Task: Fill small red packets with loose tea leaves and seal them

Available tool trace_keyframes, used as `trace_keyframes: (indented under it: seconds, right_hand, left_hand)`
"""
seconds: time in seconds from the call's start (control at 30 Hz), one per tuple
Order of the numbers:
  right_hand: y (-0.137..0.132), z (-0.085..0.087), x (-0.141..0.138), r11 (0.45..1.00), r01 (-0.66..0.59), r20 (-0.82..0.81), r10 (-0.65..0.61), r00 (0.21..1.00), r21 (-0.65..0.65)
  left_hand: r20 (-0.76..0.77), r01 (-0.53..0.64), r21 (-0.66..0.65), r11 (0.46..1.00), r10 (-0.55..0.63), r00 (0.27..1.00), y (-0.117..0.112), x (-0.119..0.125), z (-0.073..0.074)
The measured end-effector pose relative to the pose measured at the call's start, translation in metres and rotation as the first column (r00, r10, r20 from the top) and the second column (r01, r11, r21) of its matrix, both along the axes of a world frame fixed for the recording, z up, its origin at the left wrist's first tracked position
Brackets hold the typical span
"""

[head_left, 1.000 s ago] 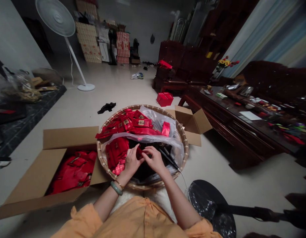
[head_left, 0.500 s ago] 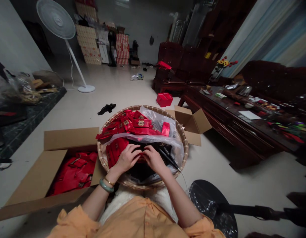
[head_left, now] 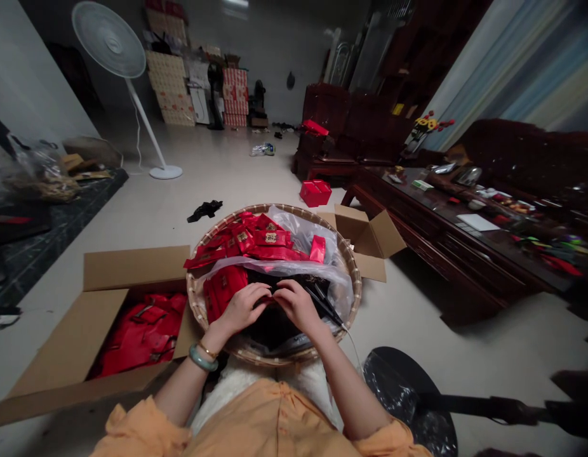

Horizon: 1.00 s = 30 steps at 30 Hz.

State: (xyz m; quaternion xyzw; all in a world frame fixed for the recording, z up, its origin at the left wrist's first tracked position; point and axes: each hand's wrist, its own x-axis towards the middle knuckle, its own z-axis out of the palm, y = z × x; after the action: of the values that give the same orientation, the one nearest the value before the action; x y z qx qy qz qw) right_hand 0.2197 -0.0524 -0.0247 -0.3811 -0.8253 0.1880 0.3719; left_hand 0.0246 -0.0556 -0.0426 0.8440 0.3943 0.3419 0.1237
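Observation:
My left hand (head_left: pixel 247 304) and my right hand (head_left: pixel 295 304) meet over the near half of a round woven basket (head_left: pixel 199 317), fingertips pinched almost together. Between them shows a sliver of a small red packet, mostly covered by the fingers. Shiny red foil packets (head_left: pixel 271 238) with gold labels lie heaped on a clear plastic bag (head_left: pixel 298 225) in the far half. More red packets (head_left: pixel 221 293) sit left of my left hand. Beneath both hands is a dark mass (head_left: pixel 270 327). A black tool with a white cord (head_left: pixel 325 303) rests beside my right hand.
An open cardboard box (head_left: pixel 65 336) full of red packets (head_left: pixel 141 336) stands at left. Another open box (head_left: pixel 363 231) and a red box (head_left: pixel 315 193) are beyond the basket. A dark wooden table (head_left: pixel 432 222) runs along the right. A round black stand base (head_left: pixel 403 393) lies near right.
My fingertips have shifted slightly and less red shows between them. Both hands stay over the same spot in the basket, and the other things have kept their places.

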Motion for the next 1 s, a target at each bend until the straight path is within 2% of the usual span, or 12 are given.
trace_keyframes:
  seconds: [0.13, 0.27, 0.43, 0.57, 0.63, 0.77, 0.9, 1.0]
  right_hand:
    - [-0.004, -0.008, 0.005, 0.999, 0.010, 0.003, -0.010, 1.000, 0.033]
    - [-0.003, -0.009, 0.010, 0.994, 0.060, 0.202, -0.077, 0.976, 0.089]
    - [0.006, 0.000, 0.007, 0.986, 0.046, 0.457, -0.114, 0.882, 0.158]
    - [0.012, 0.005, 0.005, 0.971, 0.191, 0.569, -0.240, 0.787, 0.145]
    - [0.014, 0.007, 0.006, 0.966, 0.229, 0.603, -0.256, 0.756, 0.123]
    - [0.013, 0.010, 0.009, 0.979, 0.196, 0.624, -0.184, 0.759, 0.051]
    - [0.012, 0.009, 0.009, 0.988, 0.149, 0.599, -0.101, 0.795, -0.031]
    - [0.013, 0.009, 0.009, 0.988, 0.147, 0.543, -0.101, 0.834, -0.043]
  left_hand:
    - [-0.066, 0.005, 0.071, 0.997, -0.001, 0.998, -0.003, -0.004, 0.003]
    - [-0.171, 0.023, 0.063, 0.998, -0.012, 0.985, 0.000, -0.005, 0.000]
    - [-0.247, 0.075, 0.027, 0.997, -0.066, 0.967, 0.008, 0.000, -0.001]
    - [-0.285, 0.079, 0.005, 0.997, -0.074, 0.956, 0.013, 0.003, 0.010]
    - [-0.313, 0.072, 0.011, 0.997, -0.065, 0.947, 0.015, 0.004, 0.015]
    - [-0.316, 0.053, 0.037, 0.998, -0.038, 0.948, 0.016, 0.008, 0.018]
    - [-0.209, 0.059, 0.034, 0.998, -0.050, 0.977, 0.015, 0.012, 0.016]
    - [-0.134, 0.062, 0.027, 0.998, -0.058, 0.989, 0.015, 0.012, 0.015]
